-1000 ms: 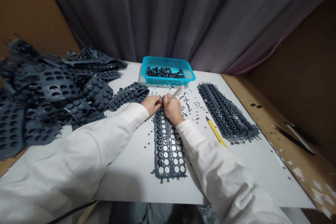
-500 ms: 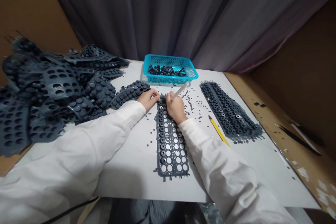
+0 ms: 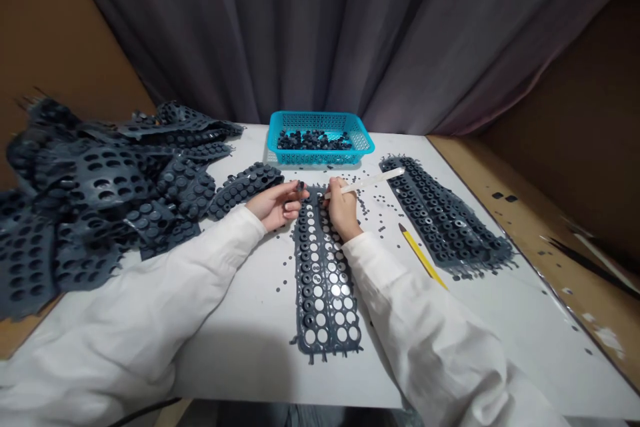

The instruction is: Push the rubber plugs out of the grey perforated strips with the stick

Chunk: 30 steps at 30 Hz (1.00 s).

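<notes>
Perforated rubber sheet (image 3: 324,280) lies lengthwise on white board (image 3: 500,320), between our hands; our right hand (image 3: 344,210) pinches pale stick (image 3: 373,181), which now leans right, no more toward blue basket (image 3: 320,143); our left hand (image 3: 277,205) has fingers (image 3: 293,191) close together at sheet's top end; we cannot tell if they pinch.

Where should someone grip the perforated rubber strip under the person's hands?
Pinch the near end of the perforated rubber strip along its solid border, from the person's side. It lies flat with that end free, while the left hand and the right hand, holding a white stick, work at the far end; the middle is mostly holes.
</notes>
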Motion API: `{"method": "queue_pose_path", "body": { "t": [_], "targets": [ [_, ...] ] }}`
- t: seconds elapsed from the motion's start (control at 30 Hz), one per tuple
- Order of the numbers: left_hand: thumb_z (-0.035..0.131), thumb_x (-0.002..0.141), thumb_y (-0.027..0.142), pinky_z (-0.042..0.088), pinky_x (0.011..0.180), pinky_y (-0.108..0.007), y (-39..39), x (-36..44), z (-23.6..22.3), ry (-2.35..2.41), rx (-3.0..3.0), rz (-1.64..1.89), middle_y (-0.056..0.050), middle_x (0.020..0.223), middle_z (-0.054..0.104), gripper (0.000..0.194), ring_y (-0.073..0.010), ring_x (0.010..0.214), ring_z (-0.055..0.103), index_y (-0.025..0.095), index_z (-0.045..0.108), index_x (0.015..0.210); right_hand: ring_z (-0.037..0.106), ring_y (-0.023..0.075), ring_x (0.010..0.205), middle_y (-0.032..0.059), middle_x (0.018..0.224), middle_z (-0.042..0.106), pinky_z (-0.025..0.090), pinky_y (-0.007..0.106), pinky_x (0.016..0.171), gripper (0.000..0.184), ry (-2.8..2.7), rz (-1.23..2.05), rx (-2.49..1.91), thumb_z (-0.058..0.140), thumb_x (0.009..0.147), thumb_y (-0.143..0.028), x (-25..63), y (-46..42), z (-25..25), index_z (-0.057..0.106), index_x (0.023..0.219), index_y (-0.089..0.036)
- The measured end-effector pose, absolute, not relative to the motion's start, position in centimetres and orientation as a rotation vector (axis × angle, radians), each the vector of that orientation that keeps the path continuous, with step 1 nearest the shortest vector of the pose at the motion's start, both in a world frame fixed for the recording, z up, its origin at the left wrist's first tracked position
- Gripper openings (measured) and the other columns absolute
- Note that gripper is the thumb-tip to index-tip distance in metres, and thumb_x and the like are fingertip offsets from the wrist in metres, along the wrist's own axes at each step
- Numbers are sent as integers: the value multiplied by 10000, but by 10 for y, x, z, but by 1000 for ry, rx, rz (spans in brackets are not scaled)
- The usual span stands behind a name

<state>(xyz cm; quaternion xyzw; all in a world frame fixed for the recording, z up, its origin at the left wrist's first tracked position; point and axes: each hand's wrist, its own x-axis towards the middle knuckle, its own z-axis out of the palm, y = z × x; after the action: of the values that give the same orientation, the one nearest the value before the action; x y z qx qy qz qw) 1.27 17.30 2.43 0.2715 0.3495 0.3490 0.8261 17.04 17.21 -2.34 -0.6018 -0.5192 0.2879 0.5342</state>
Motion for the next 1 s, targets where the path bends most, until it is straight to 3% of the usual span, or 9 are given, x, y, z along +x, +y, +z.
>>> {"method": "queue_pose_path", "body": {
  "t": [0.7, 0.9, 1.0],
  "targets": [
    [514, 810, 492, 216, 405, -175, 126, 34, 55, 544, 676, 630, 11, 660, 437, 348, -44, 449, 260, 171, 445, 695, 466, 123, 509, -44, 485, 445, 373, 231, 553, 346, -1277, 650, -1382, 340, 879, -392, 171, 171, -22, 403, 585, -220],
    [547, 798, 396, 367, 527, -203, 243, 39, 51, 1000, 1294, 1055, -8, 785, 560, 243, -70, 552, 426, 166, 482, 757, 480, 123, 476, -51, 465, 447, 384, 230, 536, 357, -1262, 730, -1380, 321, 884, -426, 170, 173, -26, 409, 604, -223],
    [572, 783, 337, 432, 772, -241, 311, 40, 49, 1310, 1681, 1232, -32, 962, 601, 210, -128, 857, 546, 173, 536, 909, 490, 123, 476, -51, 467, 450, 393, 227, 540, 365, -1254, 750, -1377, 316, 886, -440, 171, 173, -27, 409, 606, -223]
  ]
}}
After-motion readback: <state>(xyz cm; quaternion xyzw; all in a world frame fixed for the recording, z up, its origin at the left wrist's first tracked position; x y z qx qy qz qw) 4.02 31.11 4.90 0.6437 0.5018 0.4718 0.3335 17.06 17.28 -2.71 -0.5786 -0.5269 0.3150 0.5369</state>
